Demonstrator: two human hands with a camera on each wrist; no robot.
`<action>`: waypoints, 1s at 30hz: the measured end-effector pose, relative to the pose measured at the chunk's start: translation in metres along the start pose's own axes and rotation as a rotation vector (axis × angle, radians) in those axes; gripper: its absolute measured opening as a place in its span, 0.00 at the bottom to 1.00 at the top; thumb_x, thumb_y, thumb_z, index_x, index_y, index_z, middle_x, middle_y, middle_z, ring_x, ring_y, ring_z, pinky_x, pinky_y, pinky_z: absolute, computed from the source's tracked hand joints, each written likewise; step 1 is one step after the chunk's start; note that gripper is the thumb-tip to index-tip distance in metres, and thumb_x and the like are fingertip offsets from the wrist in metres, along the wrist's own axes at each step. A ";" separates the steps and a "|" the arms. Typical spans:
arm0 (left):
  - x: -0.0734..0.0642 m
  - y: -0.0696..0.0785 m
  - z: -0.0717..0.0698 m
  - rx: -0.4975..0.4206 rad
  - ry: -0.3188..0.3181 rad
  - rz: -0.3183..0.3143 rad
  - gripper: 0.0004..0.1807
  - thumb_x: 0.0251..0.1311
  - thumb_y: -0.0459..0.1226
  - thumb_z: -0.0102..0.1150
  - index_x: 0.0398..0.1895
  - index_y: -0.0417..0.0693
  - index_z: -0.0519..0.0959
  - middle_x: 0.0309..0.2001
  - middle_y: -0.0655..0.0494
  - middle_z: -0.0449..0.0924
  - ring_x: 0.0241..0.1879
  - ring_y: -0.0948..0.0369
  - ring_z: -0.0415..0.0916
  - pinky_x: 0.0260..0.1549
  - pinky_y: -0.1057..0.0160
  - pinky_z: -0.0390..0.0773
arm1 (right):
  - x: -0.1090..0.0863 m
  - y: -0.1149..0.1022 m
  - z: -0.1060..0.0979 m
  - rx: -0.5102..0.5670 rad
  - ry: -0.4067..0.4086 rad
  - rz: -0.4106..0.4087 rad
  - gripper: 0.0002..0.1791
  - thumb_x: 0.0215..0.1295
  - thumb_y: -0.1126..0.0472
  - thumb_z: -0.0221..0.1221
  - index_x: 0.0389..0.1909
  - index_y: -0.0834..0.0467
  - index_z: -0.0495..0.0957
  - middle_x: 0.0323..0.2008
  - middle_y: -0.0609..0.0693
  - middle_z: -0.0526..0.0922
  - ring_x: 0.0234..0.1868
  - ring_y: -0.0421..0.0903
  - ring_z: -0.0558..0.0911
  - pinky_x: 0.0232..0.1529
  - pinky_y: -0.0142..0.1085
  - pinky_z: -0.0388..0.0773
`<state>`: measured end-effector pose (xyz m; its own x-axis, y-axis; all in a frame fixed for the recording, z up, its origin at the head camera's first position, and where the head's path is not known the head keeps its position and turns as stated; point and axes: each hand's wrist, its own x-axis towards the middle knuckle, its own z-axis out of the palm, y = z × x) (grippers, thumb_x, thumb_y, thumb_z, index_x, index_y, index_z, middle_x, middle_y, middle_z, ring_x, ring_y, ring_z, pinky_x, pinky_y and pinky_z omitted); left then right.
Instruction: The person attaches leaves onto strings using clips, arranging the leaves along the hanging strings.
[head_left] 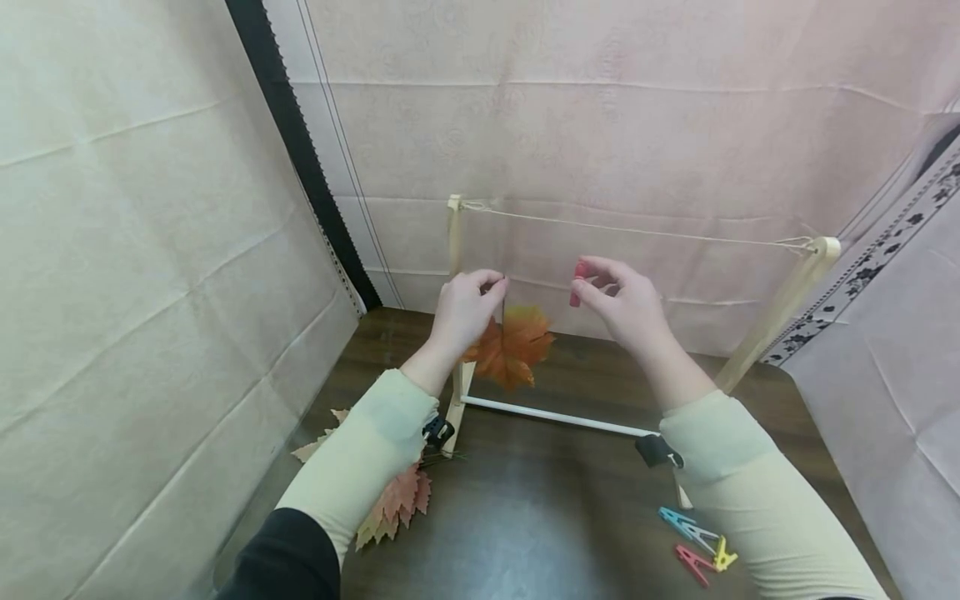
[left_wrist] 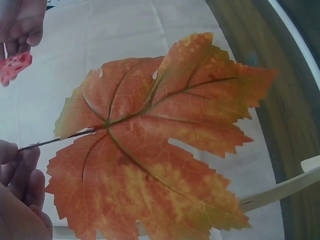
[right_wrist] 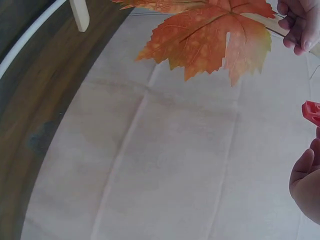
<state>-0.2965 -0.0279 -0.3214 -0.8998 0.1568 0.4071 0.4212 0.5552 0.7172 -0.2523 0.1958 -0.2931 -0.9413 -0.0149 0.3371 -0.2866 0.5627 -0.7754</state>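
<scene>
My left hand [head_left: 471, 308] pinches the thin stem of an orange artificial maple leaf [head_left: 513, 348], which hangs below the fingertips. In the left wrist view the leaf [left_wrist: 150, 135] fills the middle, its stem running to the thumb and fingers. Between thumb and fingers, my right hand [head_left: 626, 300] holds a red clothespin [head_left: 577, 284] upright, to the right of the leaf and apart from it. Both hands are below a string [head_left: 622, 227] tied between two wooden posts. Only an end of the clothespin [right_wrist: 311, 112] shows in the right wrist view.
The wooden frame has a left post [head_left: 455, 242], a right post [head_left: 780, 308] and a white lower bar [head_left: 555, 414]. More leaves [head_left: 397, 500] lie under my left forearm. Blue [head_left: 686, 527], red [head_left: 693, 564] and yellow clothespins [head_left: 723, 555] lie by the right forearm. Cloth walls surround the dark table [head_left: 525, 517].
</scene>
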 end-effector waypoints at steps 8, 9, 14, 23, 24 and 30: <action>0.005 0.014 -0.008 -0.009 0.026 -0.012 0.14 0.65 0.44 0.52 0.43 0.47 0.83 0.39 0.57 0.84 0.37 0.62 0.79 0.38 0.62 0.76 | 0.004 -0.016 0.000 0.033 -0.015 -0.006 0.21 0.60 0.46 0.61 0.52 0.50 0.78 0.35 0.48 0.84 0.38 0.43 0.78 0.40 0.38 0.70; 0.006 0.016 -0.009 -0.010 0.032 -0.013 0.14 0.65 0.44 0.52 0.43 0.47 0.83 0.40 0.57 0.84 0.37 0.62 0.79 0.38 0.62 0.76 | 0.005 -0.017 -0.001 0.038 -0.018 -0.012 0.21 0.60 0.46 0.61 0.52 0.50 0.77 0.35 0.49 0.84 0.39 0.43 0.78 0.41 0.38 0.70; 0.009 0.024 -0.012 -0.001 0.063 0.004 0.13 0.65 0.44 0.53 0.43 0.48 0.83 0.40 0.57 0.84 0.39 0.62 0.79 0.38 0.63 0.76 | 0.011 -0.026 -0.003 0.020 -0.011 -0.032 0.22 0.61 0.47 0.61 0.53 0.51 0.77 0.38 0.50 0.83 0.40 0.45 0.78 0.41 0.39 0.71; 0.014 0.035 -0.016 -0.035 0.087 -0.019 0.12 0.64 0.43 0.54 0.42 0.49 0.83 0.40 0.58 0.84 0.39 0.63 0.79 0.39 0.64 0.75 | 0.020 -0.044 -0.009 0.000 -0.003 -0.044 0.24 0.61 0.46 0.60 0.57 0.51 0.76 0.43 0.49 0.81 0.43 0.45 0.77 0.42 0.40 0.72; 0.014 0.036 -0.017 -0.036 0.089 -0.027 0.12 0.64 0.43 0.54 0.42 0.49 0.83 0.41 0.58 0.84 0.39 0.63 0.79 0.39 0.64 0.75 | 0.021 -0.047 -0.010 0.006 -0.004 -0.045 0.25 0.62 0.46 0.59 0.57 0.51 0.75 0.43 0.48 0.81 0.43 0.45 0.77 0.42 0.40 0.72; 0.017 0.041 -0.023 -0.007 0.095 -0.041 0.14 0.64 0.44 0.53 0.44 0.49 0.83 0.41 0.59 0.84 0.40 0.63 0.79 0.37 0.62 0.75 | 0.030 -0.063 -0.014 0.070 0.012 -0.055 0.24 0.63 0.49 0.59 0.57 0.53 0.75 0.45 0.48 0.81 0.44 0.44 0.78 0.48 0.41 0.70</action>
<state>-0.2915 -0.0213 -0.2721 -0.9017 0.0559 0.4287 0.3852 0.5538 0.7382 -0.2606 0.1715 -0.2271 -0.9218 -0.0341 0.3862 -0.3499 0.5020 -0.7909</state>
